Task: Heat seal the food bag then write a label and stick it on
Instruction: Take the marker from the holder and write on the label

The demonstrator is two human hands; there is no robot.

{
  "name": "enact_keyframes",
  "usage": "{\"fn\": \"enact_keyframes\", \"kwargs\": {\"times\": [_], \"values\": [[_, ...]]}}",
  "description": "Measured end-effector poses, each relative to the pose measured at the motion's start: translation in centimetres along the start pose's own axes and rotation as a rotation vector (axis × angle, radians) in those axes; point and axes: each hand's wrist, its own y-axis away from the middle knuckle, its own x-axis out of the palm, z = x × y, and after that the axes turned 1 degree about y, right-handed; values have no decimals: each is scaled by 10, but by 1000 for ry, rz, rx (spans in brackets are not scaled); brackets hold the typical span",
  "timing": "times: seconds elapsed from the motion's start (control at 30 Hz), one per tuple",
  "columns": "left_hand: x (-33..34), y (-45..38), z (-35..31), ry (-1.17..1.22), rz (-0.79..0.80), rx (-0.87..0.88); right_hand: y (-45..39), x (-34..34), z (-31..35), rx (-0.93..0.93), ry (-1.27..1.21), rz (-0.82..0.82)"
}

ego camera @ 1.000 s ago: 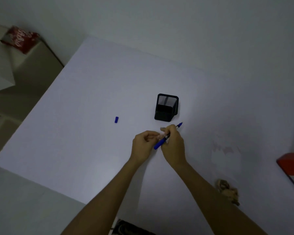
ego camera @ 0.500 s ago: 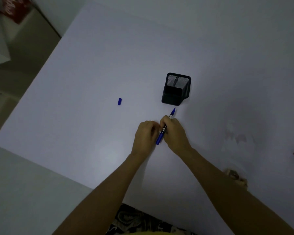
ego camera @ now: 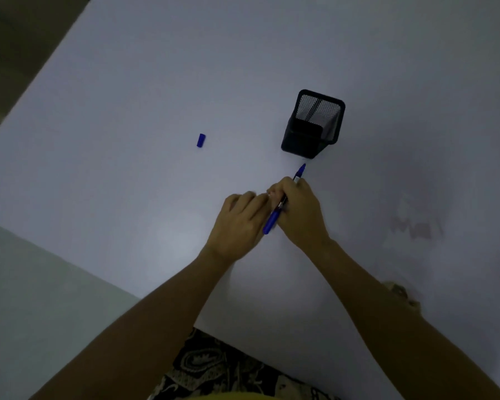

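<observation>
Both hands meet: right hand (ego camera: 300,215) grips pen (ego camera: 272,222); left hand (ego camera: 240,223) curled, perhaps pinching something

Blue pen (ego camera: 272,220), black mesh holder (ego camera: 312,125)

A white table (ego camera: 127,111) carries everything. A black mesh pen holder (ego camera: 312,125) stands upright near its middle. At nine o'clock from the holder, well apart, lies a small blue pen cap (ego camera: 201,140). At four o'clock lies a faint transparent bag (ego camera: 413,226).
</observation>
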Motion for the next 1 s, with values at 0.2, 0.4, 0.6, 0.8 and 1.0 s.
{"fn": "enact_keyframes", "kwargs": {"times": [0.2, 0.4, 0.6, 0.8, 1.0], "values": [[0, -1, -1, -43, -28, -15, -6, 9, 7, 179, -519, -253], [1, -2, -1, -64, -16, -48, -26, 26, -5, 224, -472, -314], [3, -2, 1, -43, 16, -76, -30, 38, -8, 243, -449, -400], [5, -2, 2, -71, 46, -88, -30, 40, -14, 313, -472, -394], [6, -2, 3, -68, 62, -92, -30, 39, -13, 318, -486, -376]]}}
